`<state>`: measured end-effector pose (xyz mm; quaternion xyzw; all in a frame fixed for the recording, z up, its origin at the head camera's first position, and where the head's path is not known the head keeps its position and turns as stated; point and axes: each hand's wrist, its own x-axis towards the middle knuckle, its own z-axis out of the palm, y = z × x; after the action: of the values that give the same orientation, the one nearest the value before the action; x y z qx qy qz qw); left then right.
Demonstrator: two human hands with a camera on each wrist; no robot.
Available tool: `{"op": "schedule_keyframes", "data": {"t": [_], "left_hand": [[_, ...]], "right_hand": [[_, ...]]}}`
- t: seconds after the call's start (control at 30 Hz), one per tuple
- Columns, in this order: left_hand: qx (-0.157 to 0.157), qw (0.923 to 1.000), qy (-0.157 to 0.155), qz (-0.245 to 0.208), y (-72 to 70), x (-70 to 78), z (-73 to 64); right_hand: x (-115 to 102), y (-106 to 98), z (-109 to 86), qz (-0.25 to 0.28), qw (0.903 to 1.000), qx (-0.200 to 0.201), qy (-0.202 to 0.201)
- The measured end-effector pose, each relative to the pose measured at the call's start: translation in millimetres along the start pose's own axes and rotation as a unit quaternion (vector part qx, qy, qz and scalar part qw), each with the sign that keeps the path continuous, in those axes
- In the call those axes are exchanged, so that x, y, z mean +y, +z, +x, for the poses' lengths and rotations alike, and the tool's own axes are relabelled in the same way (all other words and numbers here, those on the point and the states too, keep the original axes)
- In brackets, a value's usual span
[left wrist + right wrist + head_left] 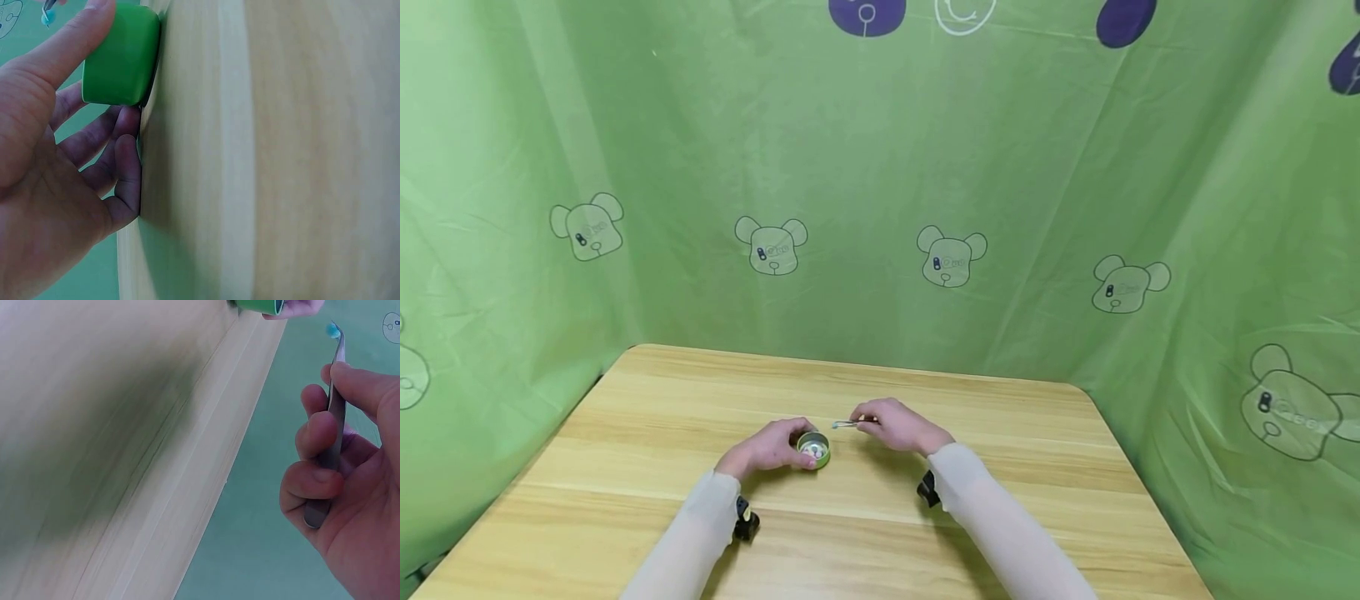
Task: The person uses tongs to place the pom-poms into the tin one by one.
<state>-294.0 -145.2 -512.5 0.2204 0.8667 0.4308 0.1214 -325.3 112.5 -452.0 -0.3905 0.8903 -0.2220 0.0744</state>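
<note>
My left hand (pixel 777 446) grips a small round green tin (pixel 824 457) from its left side, thumb and fingers around its wall. The tin stands on the table with its top uncovered, and small pale and coloured pieces lie inside. In the left wrist view the tin's green wall (pixel 122 56) shows beside the thumb. My right hand (pixel 895 423) holds metal tweezers (pixel 335 419) between thumb and curled fingers. At their bent tips is a small light-blue bead (pixel 332 330). Tweezers and bead are raised above the table, just right of the tin.
A light wooden table (pixel 1000 467) extends around both hands. Behind it and at the sides hangs a green curtain (pixel 850 317) printed with bear heads. Black wrist cameras (pixel 746 520) sit under both forearms, close to the tabletop.
</note>
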Motion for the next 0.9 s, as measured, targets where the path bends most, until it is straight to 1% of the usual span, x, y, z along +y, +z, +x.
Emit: {"op": "schedule_keyframes", "data": {"t": [0.23,0.4,0.57,0.9], "left_hand": [[-0.003,1.0,-0.001,-0.009,-1.0,1.0,-0.3],[-0.001,1.0,-0.002,-0.007,-0.6,-0.3,-0.4],[0.002,0.9999,0.002,-0.01,-0.7,-0.4,-0.8],[0.0,0.9999,0.004,-0.016,-1.2,2.8,-2.5]], "right_hand": [[-2.2,4.5,5.0,-0.001,1.0,0.001,-0.007],[-5.1,7.3,7.3,0.006,0.9999,-0.005,-0.009],[-8.0,9.5,9.1,0.0,0.9999,-0.007,-0.011],[-11.7,13.0,11.2,-0.006,0.9996,-0.023,-0.012]]}}
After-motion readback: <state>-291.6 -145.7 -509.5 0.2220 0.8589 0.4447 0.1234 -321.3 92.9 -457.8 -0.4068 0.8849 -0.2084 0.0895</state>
